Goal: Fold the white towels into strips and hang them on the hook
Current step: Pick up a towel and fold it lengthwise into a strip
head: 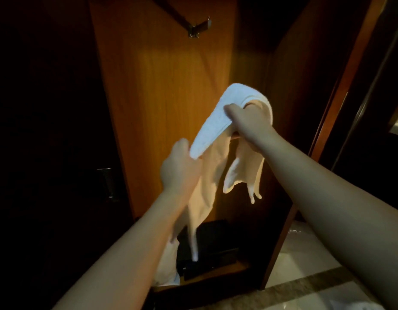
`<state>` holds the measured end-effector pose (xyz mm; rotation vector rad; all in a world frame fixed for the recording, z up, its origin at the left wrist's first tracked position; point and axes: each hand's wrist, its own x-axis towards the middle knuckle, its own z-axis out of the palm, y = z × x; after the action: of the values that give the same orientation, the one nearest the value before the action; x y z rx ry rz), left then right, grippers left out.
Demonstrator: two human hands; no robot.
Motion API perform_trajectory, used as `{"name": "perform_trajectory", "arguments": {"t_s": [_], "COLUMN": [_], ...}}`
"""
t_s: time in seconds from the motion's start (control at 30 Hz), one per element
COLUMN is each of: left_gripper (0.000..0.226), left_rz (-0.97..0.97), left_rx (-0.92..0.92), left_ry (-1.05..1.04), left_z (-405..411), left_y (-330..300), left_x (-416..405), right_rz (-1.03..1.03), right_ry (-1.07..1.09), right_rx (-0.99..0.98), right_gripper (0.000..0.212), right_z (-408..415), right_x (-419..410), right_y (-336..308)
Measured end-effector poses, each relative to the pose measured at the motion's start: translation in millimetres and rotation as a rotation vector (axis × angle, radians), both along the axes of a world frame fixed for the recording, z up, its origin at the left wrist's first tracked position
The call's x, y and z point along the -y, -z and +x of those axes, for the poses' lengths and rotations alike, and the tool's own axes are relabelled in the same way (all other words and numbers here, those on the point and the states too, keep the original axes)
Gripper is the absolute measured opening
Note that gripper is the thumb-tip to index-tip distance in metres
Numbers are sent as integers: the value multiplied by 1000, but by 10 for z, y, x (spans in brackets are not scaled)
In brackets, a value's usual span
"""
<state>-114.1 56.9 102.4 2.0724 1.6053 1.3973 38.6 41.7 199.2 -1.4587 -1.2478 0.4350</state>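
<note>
A white towel (212, 128) is held up in front of an open wooden wardrobe, folded lengthwise into a strip. My right hand (249, 118) grips its upper part, with the towel wrapped over the fingers. My left hand (180, 168) grips the strip lower down to the left. Loose ends hang below both hands. A metal hook (199, 27) sits on the wardrobe's back panel, high above the towel and apart from it. More white cloth (169, 269) shows under my left forearm, partly hidden.
The wardrobe's orange wooden back panel (162, 90) is lit; its sides are dark. A black box (213, 245) stands on the wardrobe floor. A door handle (107, 184) shows at the dark left. Pale tiled floor (305, 276) lies at the lower right.
</note>
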Motion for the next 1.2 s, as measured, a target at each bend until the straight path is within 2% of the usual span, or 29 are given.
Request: {"name": "perform_trajectory", "arguments": {"t_s": [0.07,0.17,0.27,0.47,0.57,0.67,0.73,0.83,0.87,0.9,0.93,0.97,1.03,1.1,1.2], "left_gripper": [15,18,25,12,13,11,10,20,21,24,32,36,29,35,34], "left_rz": [87,95,81,-36,-78,-140,-169,37,26,-104,-286,-432,-558,-603,-453], "left_rx": [-84,-245,-281,-278,-252,-1,353,955,1128,1233,1234,1143,990,1020,1129], "left_ry": [-76,-136,-134,-179,-175,-100,-1,102,238,405,560,658,660,610,680], "left_z": [-196,-334,-365,-507,-651,-728,-777,-897,-917,-889,-822,-751,-706,-807,-1083], "left_y": [-77,-68,111,667,914,1002,889,550,483,465,485,531,620,650,699], "left_x": [-130,-240,-272,-449,-540,-555,-510,-344,-296,-272,-244,-197,-181,-263,-375], "right_rz": [20,40,93,152,158,179,217,271,287,303,319,329,326,302,233], "right_ry": [56,25,11,-32,-18,-4,-6,-60,-98,-135,-167,-186,-186,-133,-97], "right_rx": [-35,-183,-326,-596,-781,-910,-982,-1101,-1158,-1225,-1291,-1337,-1353,-1321,-1265], "right_gripper": [32,19,11,16,28,39,38,29,29,30,30,30,26,18,13], "right_z": [118,193,205,355,485,593,663,738,732,719,696,685,705,826,1044], "right_x": [8,2,9,22,-15,-32,-47,-68,-70,-79,-86,-98,-110,-114,-149], "right_y": [-33,-58,-119,-171,-124,-84,-88,-145,-163,-169,-171,-163,-135,-86,62]}}
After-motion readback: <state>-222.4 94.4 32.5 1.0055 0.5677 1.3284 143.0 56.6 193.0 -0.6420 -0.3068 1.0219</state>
